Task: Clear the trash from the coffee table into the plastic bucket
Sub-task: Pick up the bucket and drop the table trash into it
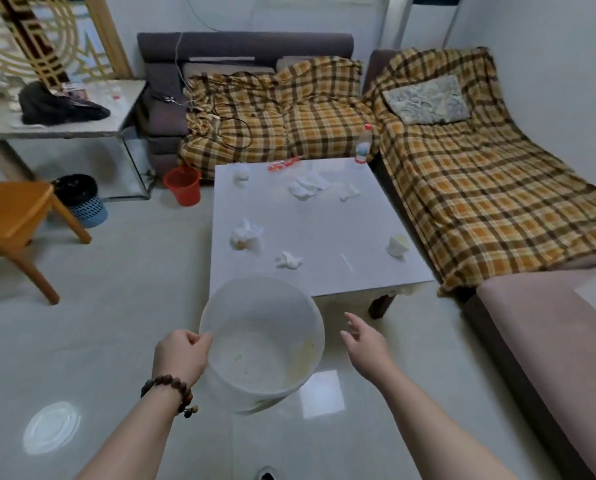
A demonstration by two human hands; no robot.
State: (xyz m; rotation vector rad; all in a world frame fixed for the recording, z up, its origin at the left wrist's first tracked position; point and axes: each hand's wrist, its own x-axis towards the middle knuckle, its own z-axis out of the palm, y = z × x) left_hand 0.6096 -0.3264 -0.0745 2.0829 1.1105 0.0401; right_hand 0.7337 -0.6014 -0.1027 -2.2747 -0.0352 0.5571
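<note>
bucket (262, 341) rim in left grip (182, 355), base hidden

The near edge of the white glossy square table (324, 271) is open from the tiled floor (116, 306). The translucent white plastic bucket (300, 313) covers its near-left corner. Crumpled white tissues (246, 233) lie scattered, with bare lanes between. The plaid-covered sofa (480, 188) blocks the right side.
</note>
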